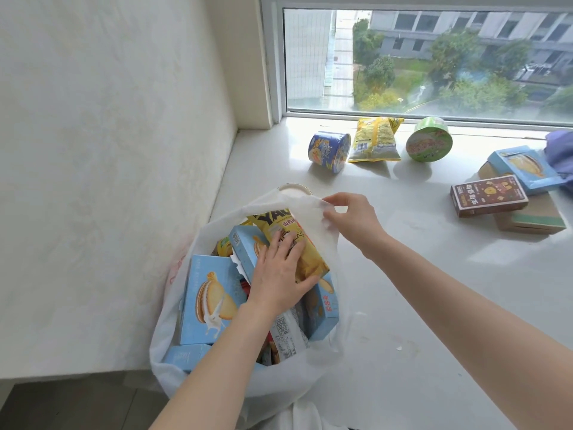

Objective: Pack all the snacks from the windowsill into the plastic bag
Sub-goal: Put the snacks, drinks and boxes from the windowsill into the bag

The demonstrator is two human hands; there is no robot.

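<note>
The left hand [279, 274] lies flat on a yellow pack [310, 252], fingers nearly straight, pressing it down among the boxes in the bag [325, 361]. The right hand [350, 218] pinches the bag's far rim between thumb and fingers and holds the mouth up and open. The bag stands at the near left corner of the sill [403, 290], against the wall, and looks crammed. Farther right, a blue tub [329, 152], a packet [373, 139], a green tub [429, 144], a brown box [488, 195] and a blue box [524, 167] are still unpacked. Hard pressing could crush the pack or drive a box corner through the thin film. If the rim slips from the pinch, the mouth may collapse. The bag sits close to the near edge, so a push could tip it off.
</note>
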